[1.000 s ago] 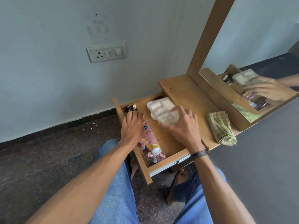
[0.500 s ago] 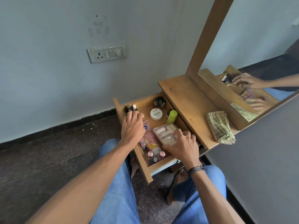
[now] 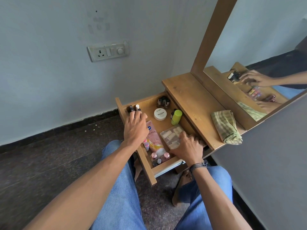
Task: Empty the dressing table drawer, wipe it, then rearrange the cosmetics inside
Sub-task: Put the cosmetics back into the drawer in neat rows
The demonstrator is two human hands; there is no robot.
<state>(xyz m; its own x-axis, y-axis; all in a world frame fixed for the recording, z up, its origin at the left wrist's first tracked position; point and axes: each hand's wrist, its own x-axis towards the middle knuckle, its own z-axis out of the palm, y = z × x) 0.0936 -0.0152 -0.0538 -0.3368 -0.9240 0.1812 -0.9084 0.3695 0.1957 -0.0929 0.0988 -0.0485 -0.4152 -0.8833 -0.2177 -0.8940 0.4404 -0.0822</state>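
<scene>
Jar (image 3: 160, 114) in drawer (image 3: 149, 107), behind box (image 3: 171, 136) (cloth (image 3: 226, 127) on tabletop (image 3: 191, 97)).

Soft even daylight, sharp focus (edges bowed)

The person wears blue denim jeans (image 3: 119, 201) of a plain, even weave that cover both legs down to the ankles. Both forearms (image 3: 83, 188) are bare right up to the frame's edge. Just behind the right hand (image 3: 186, 146), the wrist carries a bundle of thin dark cord bracelets (image 3: 198, 165), perhaps three or four strands. The feet (image 3: 181, 185) below the hems are bare.
</scene>
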